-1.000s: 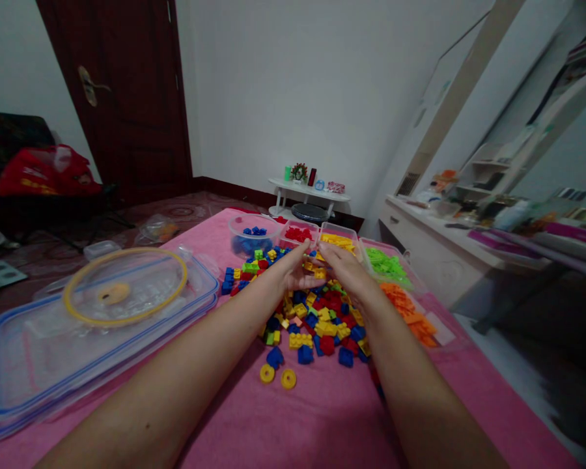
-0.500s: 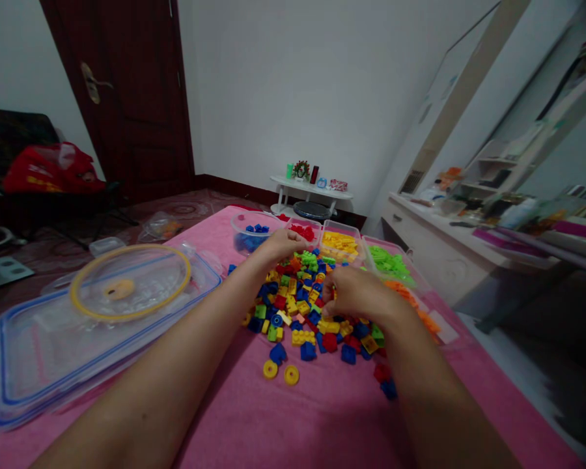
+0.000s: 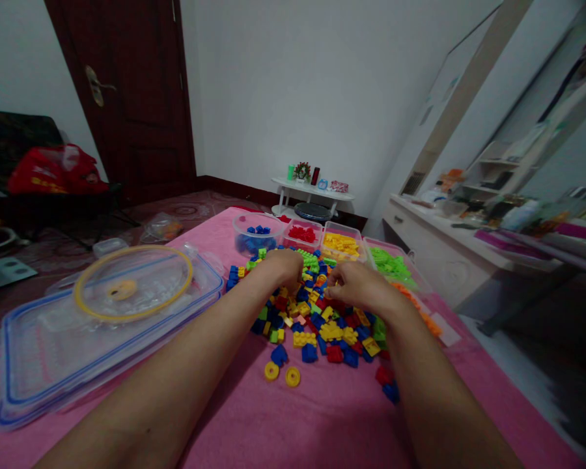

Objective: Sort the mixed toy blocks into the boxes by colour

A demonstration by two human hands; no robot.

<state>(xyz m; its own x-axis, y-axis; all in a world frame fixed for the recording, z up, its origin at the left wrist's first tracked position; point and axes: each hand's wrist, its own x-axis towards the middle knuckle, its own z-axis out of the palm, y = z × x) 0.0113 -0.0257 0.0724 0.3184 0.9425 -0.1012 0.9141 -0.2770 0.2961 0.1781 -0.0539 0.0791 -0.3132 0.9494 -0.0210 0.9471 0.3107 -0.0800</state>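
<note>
The pile of coloured bricks (image 3: 317,319) lies on the pink cloth (image 3: 322,417), just before the clear tubs (image 3: 342,227). The left hand (image 3: 282,266) curls knuckles-up on its far edge, and the right hand (image 3: 355,288) bunches its fingertips beside it; whether either pinches a brick is hidden

A loose heap of small plastic building bricks (image 3: 317,316) in blue, red, yellow, green and orange lies jumbled on the pink cloth (image 3: 322,423). Two round yellow wheel pieces (image 3: 282,373) lie flat just off its near edge, side by side.
</note>
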